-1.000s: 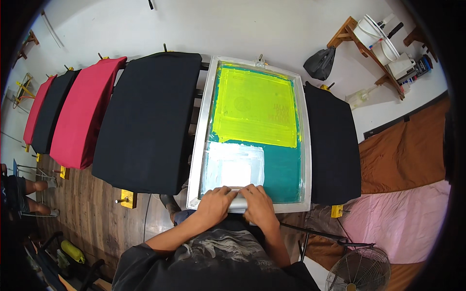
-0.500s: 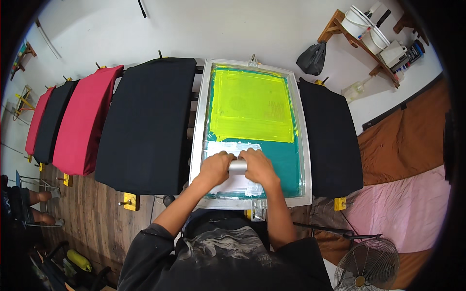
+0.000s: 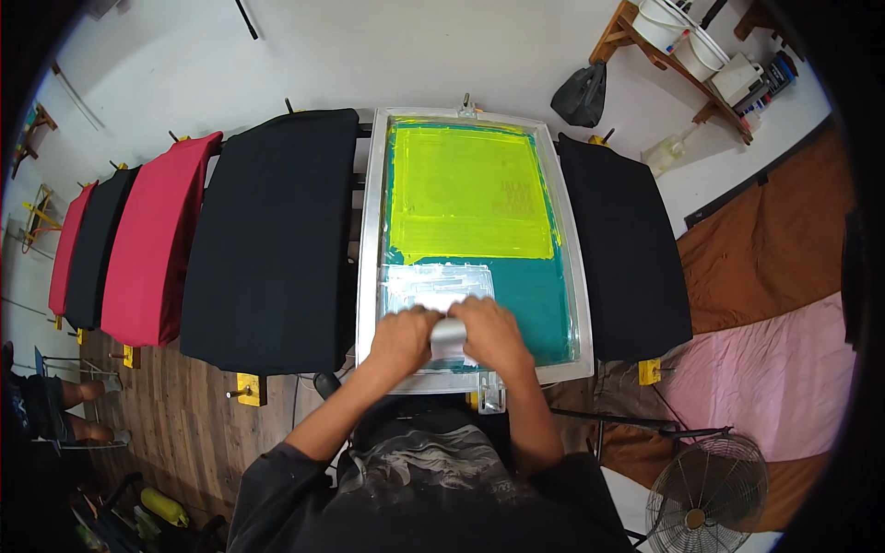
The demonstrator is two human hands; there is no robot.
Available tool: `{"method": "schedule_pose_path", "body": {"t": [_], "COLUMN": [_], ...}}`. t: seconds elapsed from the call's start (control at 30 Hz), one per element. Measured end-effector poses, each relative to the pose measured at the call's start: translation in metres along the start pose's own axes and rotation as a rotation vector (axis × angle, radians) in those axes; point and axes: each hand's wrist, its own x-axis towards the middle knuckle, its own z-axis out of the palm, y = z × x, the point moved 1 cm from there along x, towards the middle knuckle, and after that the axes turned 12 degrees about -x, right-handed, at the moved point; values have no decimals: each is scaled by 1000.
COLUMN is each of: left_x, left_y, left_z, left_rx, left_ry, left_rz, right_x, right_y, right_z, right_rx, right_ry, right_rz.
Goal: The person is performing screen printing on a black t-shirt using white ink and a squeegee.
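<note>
Since 0.5 s ago, both hands have drawn back toward btm-centre of frame: left hand [image 3: 403,337] and right hand [image 3: 491,334] clenched round squeegee [image 3: 449,339], now at near end of screen frame [image 3: 367,276]. Pale ink [image 3: 433,281] spread behind; stroke approx. complete.

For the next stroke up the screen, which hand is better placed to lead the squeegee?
Neither clearly. Left hand and right hand grip the squeegee evenly, either side of its middle, near the frame's bottom edge. The right sits slightly higher, a marginal edge at most.
</note>
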Motion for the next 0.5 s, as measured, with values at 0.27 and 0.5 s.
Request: {"method": "schedule_pose_path", "body": {"t": [0.27, 0.5], "left_x": [2, -52], "left_y": [-24, 10], "left_z": [24, 26], "left_rx": [-20, -41], "left_ry": [131, -14], "left_rz": [52, 17], "right_x": [5, -51], "right_y": [3, -19], "right_z": [26, 24], "right_rx": [35, 21], "right_ry": [77, 7], "right_rz": [5, 24]}}
